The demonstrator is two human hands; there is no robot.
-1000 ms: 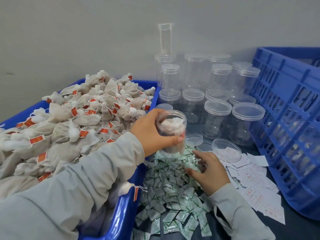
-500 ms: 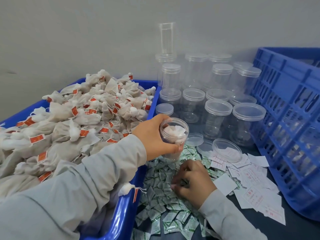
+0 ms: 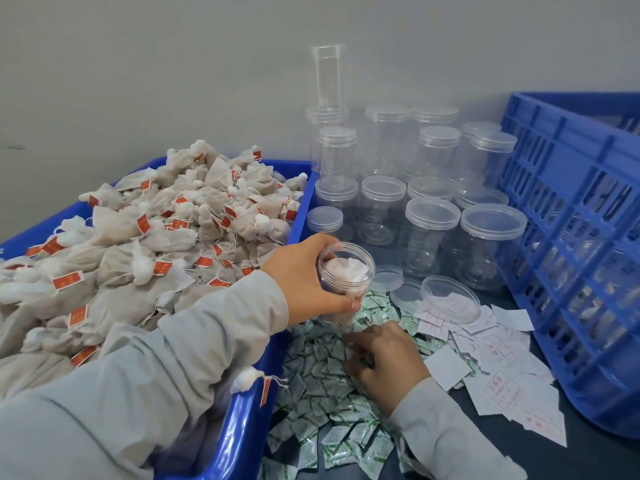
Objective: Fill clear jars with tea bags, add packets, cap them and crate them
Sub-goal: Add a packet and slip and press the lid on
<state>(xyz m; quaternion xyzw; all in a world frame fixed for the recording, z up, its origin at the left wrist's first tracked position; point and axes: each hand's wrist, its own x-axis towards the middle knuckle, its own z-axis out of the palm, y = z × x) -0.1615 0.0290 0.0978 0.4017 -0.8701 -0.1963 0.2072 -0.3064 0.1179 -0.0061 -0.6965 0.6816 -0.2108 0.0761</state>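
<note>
My left hand (image 3: 304,278) grips an uncapped clear jar (image 3: 346,275) stuffed with white tea bags, holding it just above the pile of small green-and-white packets (image 3: 322,386). My right hand (image 3: 384,358) rests palm down on that pile with its fingers curled into the packets; whether it pinches one is hidden. A blue bin (image 3: 242,424) heaped with tea bags (image 3: 138,244) with red tags fills the left. Loose clear lids (image 3: 450,296) lie beside the jar.
Several empty capped jars (image 3: 429,233) stand in rows at the back against the grey wall. A tall blue crate (image 3: 581,258) stands at the right. White paper slips (image 3: 498,368) with red print are scattered between packets and crate.
My right hand drew back from near the lids toward me and curled down into the packet pile. The jar in my left hand tilted and shifted slightly right.
</note>
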